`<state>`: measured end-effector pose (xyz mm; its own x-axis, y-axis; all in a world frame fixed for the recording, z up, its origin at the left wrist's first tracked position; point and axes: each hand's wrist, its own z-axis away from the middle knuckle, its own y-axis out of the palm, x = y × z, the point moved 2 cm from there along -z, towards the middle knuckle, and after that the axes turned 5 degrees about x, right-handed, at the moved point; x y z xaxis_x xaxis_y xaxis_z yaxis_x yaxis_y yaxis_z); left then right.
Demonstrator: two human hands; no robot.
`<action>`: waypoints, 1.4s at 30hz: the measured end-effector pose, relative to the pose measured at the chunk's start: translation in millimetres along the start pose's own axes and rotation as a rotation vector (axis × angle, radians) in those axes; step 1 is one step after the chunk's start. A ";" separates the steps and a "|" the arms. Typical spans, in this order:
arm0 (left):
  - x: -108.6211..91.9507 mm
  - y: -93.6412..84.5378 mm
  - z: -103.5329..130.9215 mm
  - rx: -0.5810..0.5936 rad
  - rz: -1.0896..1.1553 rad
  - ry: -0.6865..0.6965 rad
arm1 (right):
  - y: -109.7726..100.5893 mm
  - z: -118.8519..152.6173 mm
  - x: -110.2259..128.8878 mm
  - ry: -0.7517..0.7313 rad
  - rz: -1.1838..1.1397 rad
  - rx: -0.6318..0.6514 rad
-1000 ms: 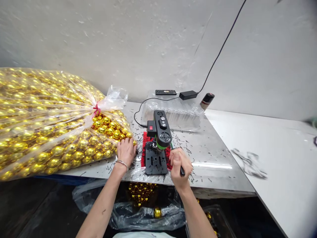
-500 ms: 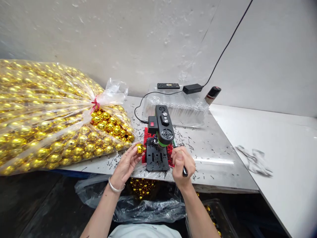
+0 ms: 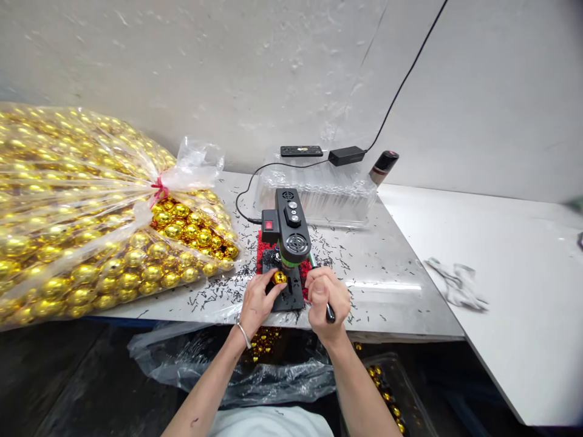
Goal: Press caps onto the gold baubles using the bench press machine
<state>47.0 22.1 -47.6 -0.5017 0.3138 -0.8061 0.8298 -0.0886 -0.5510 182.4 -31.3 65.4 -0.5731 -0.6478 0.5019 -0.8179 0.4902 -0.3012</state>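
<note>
Between the thumb and fingers of my left hand [image 3: 259, 297] is a shiny gold ball [image 3: 279, 277]. It sits at the underside of a small black bench drill press [image 3: 293, 226], over the slotted base plate [image 3: 290, 298]. My right hand [image 3: 328, 297] is wrapped around the lever handle [image 3: 330, 313] on the machine's right side. The drill's tip and its contact with the ball are hidden. A red mat [image 3: 265, 246] scattered with black shavings lies under the machine.
A big clear bag of gold balls [image 3: 82, 230] fills the left. Behind the drill are a clear plastic tray [image 3: 319, 200], a power adapter [image 3: 346, 155], a phone [image 3: 301, 151] and a spray can [image 3: 383, 167]. White gloves [image 3: 458, 284] lie right. Below hangs an open plastic bag [image 3: 204, 364].
My left hand has moved right, bringing the gold ball from beside the machine to under its head. My right hand stays on the lever handle. The view has shifted slightly.
</note>
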 end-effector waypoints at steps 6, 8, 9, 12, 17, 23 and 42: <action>-0.3 7.5 2.2 -0.028 -0.155 0.183 | 0.4 2.0 -0.4 0.015 0.000 -0.012; -0.9 9.1 3.5 -0.047 -0.188 0.198 | 0.0 2.3 -0.2 0.007 -0.002 -0.002; -1.0 9.6 3.7 -0.054 -0.197 0.197 | -0.3 2.5 0.0 0.003 0.001 0.008; -0.8 10.7 3.2 -0.061 -0.193 0.190 | -0.8 4.9 -1.2 0.008 0.021 0.029; 1.3 12.9 2.4 -0.072 -0.189 0.196 | 5.0 20.0 -12.7 -0.030 0.024 0.011; 1.2 14.2 3.2 -0.075 -0.209 0.192 | 17.0 44.0 -29.1 -0.051 0.081 -0.054; -3.6 6.5 4.8 -0.113 -0.113 0.185 | 3.1 2.8 -6.1 0.063 -0.043 -0.088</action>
<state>53.0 15.9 -49.3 -0.5486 0.4840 -0.6818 0.7980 0.0599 -0.5996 183.2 -27.5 59.1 -0.5307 -0.6328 0.5638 -0.8327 0.5134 -0.2076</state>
